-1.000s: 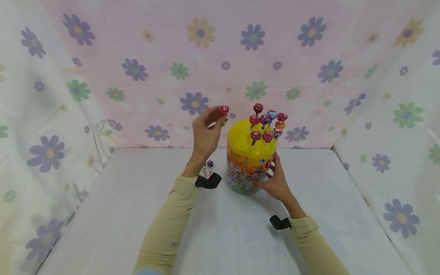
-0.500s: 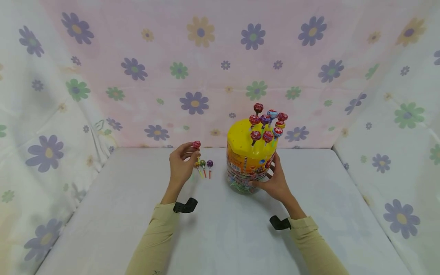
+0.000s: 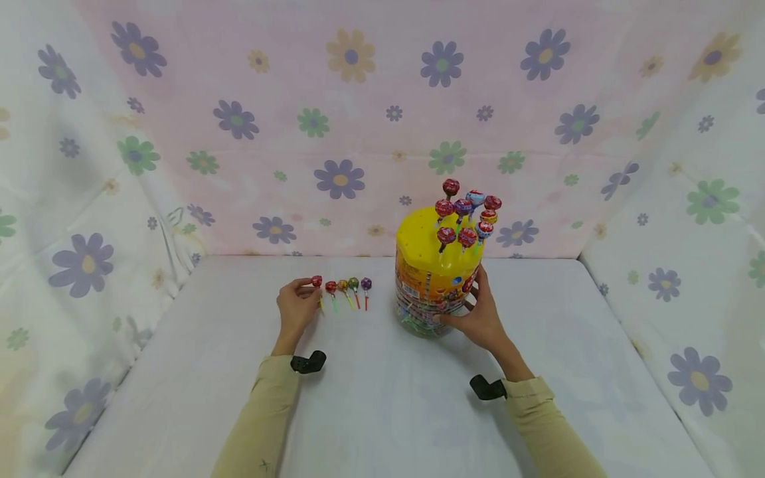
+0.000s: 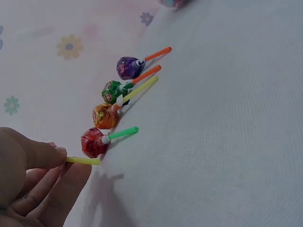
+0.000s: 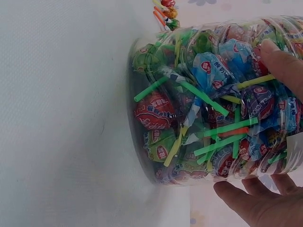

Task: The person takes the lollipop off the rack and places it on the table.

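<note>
Four lollipops lie rowed on the bench; a fifth lollipop is pinched by left hand fingers, while the lollipop jar is gripped by the right hand.

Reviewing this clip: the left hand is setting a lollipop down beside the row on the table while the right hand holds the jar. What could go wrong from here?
The left hand pinches a red lollipop by its stick right beside the row of four; a careless release could nudge the neighbours out of line. The right hand steadies the jar, whose yellow lid carries upright lollipops; a bump might tip them.
</note>
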A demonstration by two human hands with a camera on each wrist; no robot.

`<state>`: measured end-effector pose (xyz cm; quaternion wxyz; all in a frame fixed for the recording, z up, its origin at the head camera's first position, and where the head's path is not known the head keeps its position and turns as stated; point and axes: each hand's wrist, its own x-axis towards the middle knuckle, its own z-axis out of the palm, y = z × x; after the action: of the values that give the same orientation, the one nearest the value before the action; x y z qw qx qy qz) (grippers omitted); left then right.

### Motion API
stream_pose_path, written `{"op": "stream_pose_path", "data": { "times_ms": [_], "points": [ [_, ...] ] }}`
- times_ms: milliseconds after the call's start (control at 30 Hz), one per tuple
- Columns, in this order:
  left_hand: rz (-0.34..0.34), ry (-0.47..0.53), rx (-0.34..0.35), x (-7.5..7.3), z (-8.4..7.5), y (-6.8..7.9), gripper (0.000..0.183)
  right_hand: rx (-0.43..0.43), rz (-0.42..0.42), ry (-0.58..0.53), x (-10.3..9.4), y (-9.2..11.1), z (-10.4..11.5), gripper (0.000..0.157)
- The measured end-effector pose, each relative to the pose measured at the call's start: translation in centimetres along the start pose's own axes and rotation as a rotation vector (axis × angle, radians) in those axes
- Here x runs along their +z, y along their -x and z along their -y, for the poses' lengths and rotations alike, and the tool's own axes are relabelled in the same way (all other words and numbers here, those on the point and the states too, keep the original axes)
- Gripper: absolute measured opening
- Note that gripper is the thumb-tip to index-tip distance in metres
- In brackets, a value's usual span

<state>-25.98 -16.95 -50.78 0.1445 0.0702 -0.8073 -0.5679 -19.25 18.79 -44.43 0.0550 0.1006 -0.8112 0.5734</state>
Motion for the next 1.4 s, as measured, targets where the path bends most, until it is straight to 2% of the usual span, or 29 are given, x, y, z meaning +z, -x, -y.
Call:
{"op": "stream_pose_path", "data": {
  "times_ms": [200, 400, 733, 800, 900, 1000, 1067, 1167, 1300, 1400],
  "points": [
    [0.025, -0.160, -0.050, 0.0, 1.0, -0.6, 0.032, -0.017, 0.000, 0.004, -0.1, -0.1, 0.0, 0.114],
    [0.087, -0.229, -0.043, 0.0, 1.1, -0.8, 0.031, 0.002, 0.001, 0.010, 0.0, 0.0, 0.0, 0.115],
    [0.156, -0.195, -0.065, -0.5, 1.2, -0.7, 0.038, -0.011, -0.025, 0.005, 0.3, -0.8, -3.7, 0.120],
    [0.188, -0.227, -0.069, -0.8, 1.1, -0.9, 0.043, -0.022, -0.027, 0.006, 0.3, -0.8, -3.9, 0.120],
    [0.274, -0.305, -0.092, -1.4, 0.4, -1.1, 0.052, -0.029, -0.027, 0.003, 0.2, -0.8, -3.9, 0.119],
    [0.382, -0.348, -0.115, -2.3, -1.0, -1.2, 0.059, -0.029, -0.022, 0.004, 0.2, -0.7, -3.7, 0.118],
    [0.433, -0.343, -0.109, -2.8, -2.4, -1.2, 0.060, -0.021, -0.019, 0.008, 0.2, -0.7, -3.6, 0.118],
    [0.461, -0.337, -0.026, -3.3, -4.9, -1.0, 0.057, -0.012, -0.017, 0.018, 0.3, -0.8, -3.5, 0.118],
    [0.425, -0.283, 0.190, -2.7, -8.1, -0.3, 0.048, 0.006, -0.025, 0.026, 0.4, -0.8, -3.5, 0.118],
    [0.377, -0.164, 0.359, -1.6, -10.4, 0.4, 0.038, 0.015, -0.025, 0.024, 0.4, -0.7, -3.4, 0.118]
  ]
}}
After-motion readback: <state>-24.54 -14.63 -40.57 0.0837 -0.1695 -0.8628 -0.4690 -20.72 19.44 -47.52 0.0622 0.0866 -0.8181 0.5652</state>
